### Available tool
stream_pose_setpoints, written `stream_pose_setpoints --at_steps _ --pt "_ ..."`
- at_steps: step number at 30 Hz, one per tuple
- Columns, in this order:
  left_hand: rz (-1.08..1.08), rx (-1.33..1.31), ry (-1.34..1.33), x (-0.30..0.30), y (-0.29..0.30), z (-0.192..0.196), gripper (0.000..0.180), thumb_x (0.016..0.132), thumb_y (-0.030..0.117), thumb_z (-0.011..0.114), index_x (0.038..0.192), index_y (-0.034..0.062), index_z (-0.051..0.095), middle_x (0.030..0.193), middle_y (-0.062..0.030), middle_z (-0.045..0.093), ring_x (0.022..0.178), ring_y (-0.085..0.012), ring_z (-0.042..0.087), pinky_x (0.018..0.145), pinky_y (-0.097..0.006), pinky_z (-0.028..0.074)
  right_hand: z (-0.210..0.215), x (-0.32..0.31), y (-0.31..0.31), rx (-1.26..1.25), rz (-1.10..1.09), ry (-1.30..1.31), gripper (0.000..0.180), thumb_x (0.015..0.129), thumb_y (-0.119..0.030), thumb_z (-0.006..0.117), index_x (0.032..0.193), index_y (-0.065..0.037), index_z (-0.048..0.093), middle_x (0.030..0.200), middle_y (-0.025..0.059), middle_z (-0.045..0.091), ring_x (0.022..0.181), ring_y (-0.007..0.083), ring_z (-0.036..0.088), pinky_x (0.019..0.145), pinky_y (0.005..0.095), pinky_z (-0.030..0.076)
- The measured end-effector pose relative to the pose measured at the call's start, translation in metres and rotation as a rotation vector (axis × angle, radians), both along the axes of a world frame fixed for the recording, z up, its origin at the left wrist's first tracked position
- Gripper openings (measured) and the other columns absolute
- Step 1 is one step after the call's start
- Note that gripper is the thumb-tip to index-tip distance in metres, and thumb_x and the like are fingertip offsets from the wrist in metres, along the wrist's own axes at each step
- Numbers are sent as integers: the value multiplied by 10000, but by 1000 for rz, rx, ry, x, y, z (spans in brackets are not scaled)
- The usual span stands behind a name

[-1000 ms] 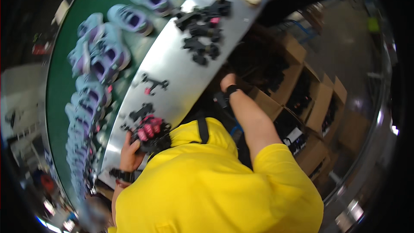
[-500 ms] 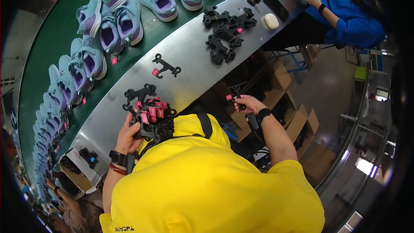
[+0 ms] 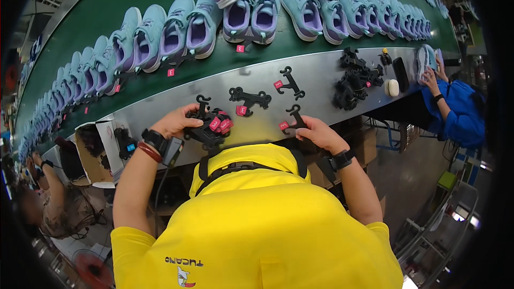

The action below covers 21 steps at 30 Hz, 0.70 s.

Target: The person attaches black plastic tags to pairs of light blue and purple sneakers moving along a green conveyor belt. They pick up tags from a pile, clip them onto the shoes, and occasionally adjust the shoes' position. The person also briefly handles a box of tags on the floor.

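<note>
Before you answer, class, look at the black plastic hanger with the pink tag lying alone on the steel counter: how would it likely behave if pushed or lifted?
The black hanger looks thin and flat, so it would probably slide on the smooth steel counter rather than roll or tip. Its slender, moulded shape suggests it is light and fairly stiff. The hook and prongs might snag on neighbouring hangers.

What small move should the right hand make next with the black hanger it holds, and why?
Probably the right hand should lay its black hanger flat on the metal shelf, beside the two single hangers there: it hovers just above that surface, while the left hand holds a bundle of hangers.
</note>
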State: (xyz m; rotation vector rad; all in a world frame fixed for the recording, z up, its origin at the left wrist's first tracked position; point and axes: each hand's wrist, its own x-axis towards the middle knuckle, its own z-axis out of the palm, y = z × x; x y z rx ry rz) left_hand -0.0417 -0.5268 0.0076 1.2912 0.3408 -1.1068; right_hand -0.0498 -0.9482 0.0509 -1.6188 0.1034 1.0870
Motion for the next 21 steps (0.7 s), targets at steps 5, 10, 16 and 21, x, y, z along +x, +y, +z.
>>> stream_pose_setpoints --at_steps 5,10,16,21 --pt "-382 45 -59 34 12 -8 440 758 92 740 1162 107 563 1061 4 593 972 -119 556 892 -283 448 2 32 26 -412 408 -317 167 819 -124 605 940 -29 541 901 186 638 855 375 604 731 425 469" --pt "-771 171 -125 75 -20 -3 461 755 145 740 1179 110 562 1004 -14 627 910 -143 587 810 -305 483 -33 56 16 -574 759 -784 180 760 -115 628 931 -65 599 892 150 614 893 351 588 771 435 483" --pt "-1142 327 -218 109 -73 7 522 724 195 744 1201 110 548 1000 -78 653 910 -214 598 812 -348 476 -46 68 21 -672 739 -986 204 749 -99 610 946 -52 588 968 124 565 973 328 530 824 422 453" --pt "-1290 479 -251 113 -96 11 572 671 194 747 1216 180 575 1206 -104 509 1094 -334 533 865 -426 456 -38 72 36 -525 597 -1211 236 752 -99 588 981 -43 573 967 124 555 964 292 519 869 370 418"
